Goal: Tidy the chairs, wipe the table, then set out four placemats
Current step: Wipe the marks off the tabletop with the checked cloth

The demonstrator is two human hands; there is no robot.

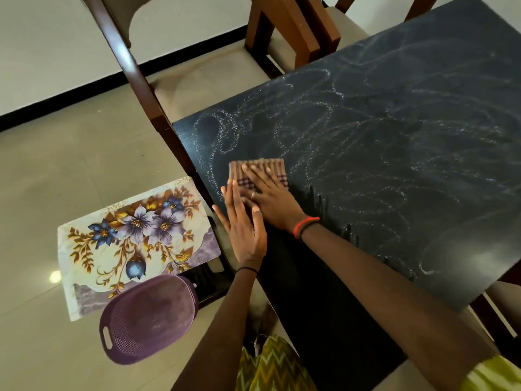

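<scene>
Brown-striped, purple-checked cloth [262,166] lies folded flat under the right hand [270,200], whose fingers are straight and spread, pressing down on the fabric rather than curling round it; a ring [253,195] shows on one finger and a red band [306,225] circles the wrist. The left hand [244,230] lies just beside it, also flat with straight fingers, its fingertips reaching the cloth's left end and its thumb lying against the right hand; it grips nothing, and a thin black band [248,269] sits at its wrist. Both hands are near the left edge of the dark desk [394,136], whose top is covered in pale, looping wipe streaks, with a plainer dark patch nearest the person. Left of the desk and lower down lies a floral placemat [135,235] with purple and blue flowers and golden leaves; what carries it cannot be told. A purple perforated basket [146,314] overlaps the placemat's near corner. One wooden chair [208,80] with a beige seat stands against the desk's far left end, and a second chair [296,29] stands at the far side. Pale tiled floor [70,165] surrounds everything.
</scene>
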